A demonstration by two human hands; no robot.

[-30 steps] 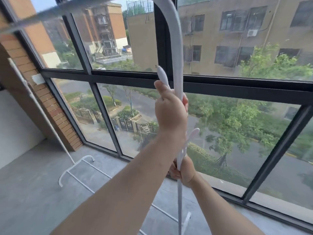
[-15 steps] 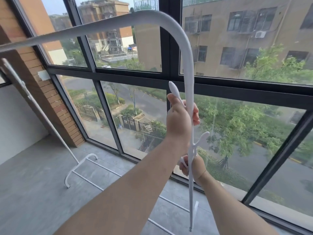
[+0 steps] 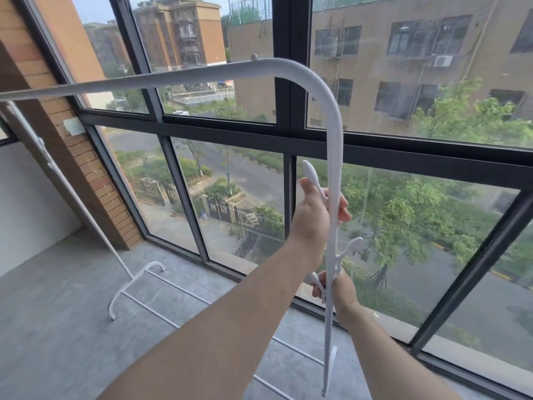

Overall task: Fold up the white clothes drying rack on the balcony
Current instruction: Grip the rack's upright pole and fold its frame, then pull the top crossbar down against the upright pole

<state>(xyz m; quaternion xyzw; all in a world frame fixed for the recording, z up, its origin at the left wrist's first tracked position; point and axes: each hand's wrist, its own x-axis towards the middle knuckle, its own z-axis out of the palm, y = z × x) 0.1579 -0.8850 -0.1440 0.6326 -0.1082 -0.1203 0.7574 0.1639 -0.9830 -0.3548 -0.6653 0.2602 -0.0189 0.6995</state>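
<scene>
Both hands grip the near upright of the white tubular metal clothes drying rack [image 3: 336, 157], which stands on the grey concrete balcony floor [image 3: 57, 327] just beside the dark-framed window wall [image 3: 291, 145]. The left hand [image 3: 313, 217] is wrapped around the upright just below its curved top corner, fingers [image 3: 343, 210] curling round the far side, with a white leaf-shaped hook [image 3: 311, 174] rising above the thumb. The right hand [image 3: 339, 290] is closed around the same tube lower down, just beneath a second pair of leaf-shaped hooks [image 3: 350, 248].

From the corner, the rack's long top rail [image 3: 144, 82] runs left toward the brick pillar [image 3: 86, 157], where the far upright [image 3: 72, 203] slants down to the curved white foot [image 3: 129, 287]; thin base rails [image 3: 184, 290] lie along the floor.

By the look of it, the folding is at an early stage: the frame is fully spread, and the person seems to be working at the near upright. Whether a catch or joint lies under either hand cannot be told. The next move probably calls for freeing that joint while steadying the upright, so the tilted frame does not swing toward the glass.
</scene>
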